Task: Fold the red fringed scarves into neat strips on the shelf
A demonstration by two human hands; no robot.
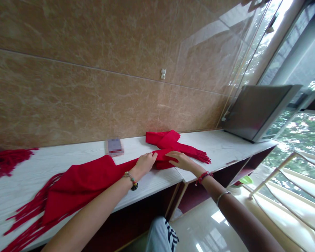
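Observation:
A long red fringed scarf [78, 182] lies across the white tabletop [215, 143], one fringed end at the lower left, the other end folded back near the wall at centre. My left hand [145, 163] pinches a bunched part of the scarf with curled fingers. Just right of it my right hand [180, 160] lies flat on the scarf with fingers stretched out. Both wrists wear bracelets.
Another red fringed cloth [7, 160] lies at the far left of the table. A small blurred card [114, 146] sits near the marble wall. An open grey laptop [254, 112] stands at the right end by the window. The table's front edge runs just below my hands.

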